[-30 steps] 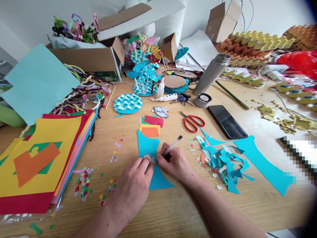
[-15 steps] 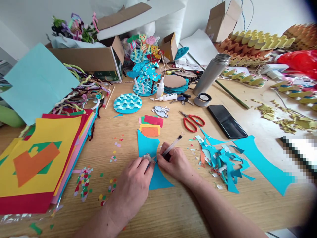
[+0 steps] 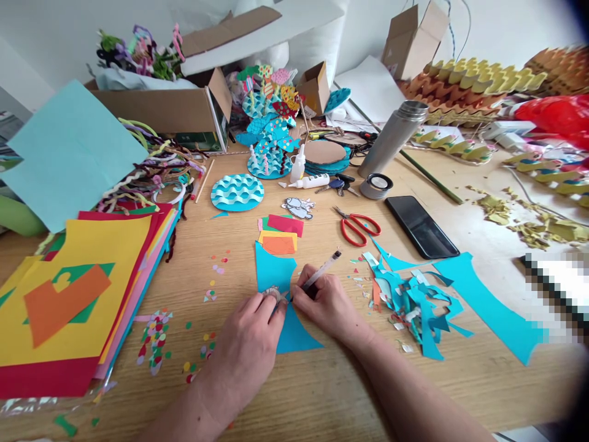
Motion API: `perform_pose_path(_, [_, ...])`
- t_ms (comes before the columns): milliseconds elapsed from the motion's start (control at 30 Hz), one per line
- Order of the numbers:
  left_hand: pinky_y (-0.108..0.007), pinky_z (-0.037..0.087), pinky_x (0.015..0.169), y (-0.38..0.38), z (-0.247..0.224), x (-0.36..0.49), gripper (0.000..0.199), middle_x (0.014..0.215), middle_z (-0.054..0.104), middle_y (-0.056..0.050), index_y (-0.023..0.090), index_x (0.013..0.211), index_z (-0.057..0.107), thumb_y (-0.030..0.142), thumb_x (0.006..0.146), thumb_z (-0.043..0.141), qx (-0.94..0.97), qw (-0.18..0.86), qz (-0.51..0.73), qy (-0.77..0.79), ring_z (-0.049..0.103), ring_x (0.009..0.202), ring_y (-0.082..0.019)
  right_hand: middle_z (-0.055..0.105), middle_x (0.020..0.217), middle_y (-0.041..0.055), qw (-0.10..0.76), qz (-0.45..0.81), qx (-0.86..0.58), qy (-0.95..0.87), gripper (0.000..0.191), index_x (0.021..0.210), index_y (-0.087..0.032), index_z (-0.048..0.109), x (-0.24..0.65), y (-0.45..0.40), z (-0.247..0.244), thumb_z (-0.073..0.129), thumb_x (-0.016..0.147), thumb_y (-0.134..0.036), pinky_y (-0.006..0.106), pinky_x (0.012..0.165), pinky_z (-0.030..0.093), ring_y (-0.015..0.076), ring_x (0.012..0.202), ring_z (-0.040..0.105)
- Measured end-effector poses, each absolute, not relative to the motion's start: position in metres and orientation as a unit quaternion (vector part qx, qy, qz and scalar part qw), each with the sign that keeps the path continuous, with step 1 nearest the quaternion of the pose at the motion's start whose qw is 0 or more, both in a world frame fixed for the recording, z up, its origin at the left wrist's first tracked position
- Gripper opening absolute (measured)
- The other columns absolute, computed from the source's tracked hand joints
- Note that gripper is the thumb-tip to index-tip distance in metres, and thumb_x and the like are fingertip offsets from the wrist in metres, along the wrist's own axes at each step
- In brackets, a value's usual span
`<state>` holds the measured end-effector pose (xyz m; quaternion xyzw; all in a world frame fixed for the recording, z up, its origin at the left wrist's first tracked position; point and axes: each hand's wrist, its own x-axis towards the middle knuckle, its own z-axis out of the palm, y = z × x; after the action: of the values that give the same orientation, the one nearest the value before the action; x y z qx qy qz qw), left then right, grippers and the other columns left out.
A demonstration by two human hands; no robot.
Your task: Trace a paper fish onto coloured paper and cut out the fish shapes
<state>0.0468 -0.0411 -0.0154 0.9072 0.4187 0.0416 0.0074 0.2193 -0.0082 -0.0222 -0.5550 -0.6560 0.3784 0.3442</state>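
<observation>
My right hand (image 3: 326, 301) is closed round a pen (image 3: 323, 271), its tip down at a piece of blue paper (image 3: 297, 331) in the middle of the table. My left hand (image 3: 255, 331) presses a small grey cutout (image 3: 275, 293) onto that paper, its fingers together and bent over the cutout's edge. The two hands nearly meet at the cutout. Just above the blue paper lie an orange piece (image 3: 278, 245) and a red piece (image 3: 286, 224). Farther back is a grey fish-like cutout (image 3: 299, 207). Red-handled scissors (image 3: 356, 226) rest to the right of these.
Coloured sheets (image 3: 110, 230) are stacked at the left. Blue scraps (image 3: 414, 298), a black phone (image 3: 422, 226) and a steel flask (image 3: 393, 138) are on the right. Glue bottles (image 3: 315, 180), a wavy blue oval (image 3: 237, 192) and a cardboard box (image 3: 156, 110) stand farther back.
The top of the pen has tilted slightly to the right in my right hand. My left hand and the cutout under it look unmoved.
</observation>
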Motion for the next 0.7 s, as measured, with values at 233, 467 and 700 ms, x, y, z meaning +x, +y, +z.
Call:
perform_pose_path(233, [-0.037, 0.052, 0.088, -0.0406, -0.0137, 0.0482, 0.038, 0.108, 0.064, -0.010, 0.012, 0.117, 0.061, 0.005, 0.085, 0.043, 0.906, 0.004, 0.057, 0.419, 0.058, 0.096, -0.022, 0.039, 0.051, -0.0070, 0.340, 0.358, -0.548, -0.675, 0.018, 0.062, -0.020, 0.040, 0.2195, -0.0078, -0.0252, 0.051, 0.076, -0.017, 0.019, 0.043, 0.029, 0.0063, 0.044, 0.035])
perform_pose_path(467, [-0.037, 0.051, 0.090, -0.0402, -0.0151, 0.0478, 0.038, 0.111, 0.063, -0.009, 0.012, 0.118, 0.060, 0.005, 0.085, 0.042, 0.906, 0.003, 0.058, 0.420, 0.058, 0.099, -0.023, 0.037, 0.051, -0.0072, 0.328, 0.355, -0.556, -0.676, 0.017, 0.062, -0.020, 0.040, 0.2198, -0.0083, -0.0262, 0.051, 0.076, -0.019, 0.019, 0.042, 0.027, 0.0065, 0.044, 0.033])
perform_pose_path(700, [-0.038, 0.050, 0.090, -0.0400, -0.0155, 0.0468, 0.039, 0.111, 0.063, -0.010, 0.012, 0.119, 0.059, 0.005, 0.085, 0.041, 0.906, 0.012, 0.061, 0.418, 0.056, 0.099, -0.023, 0.037, 0.051, -0.0073, 0.333, 0.359, -0.553, -0.674, 0.016, 0.062, -0.020, 0.042, 0.2199, -0.0078, -0.0264, 0.051, 0.076, -0.020, 0.019, 0.042, 0.027, 0.0065, 0.044, 0.033])
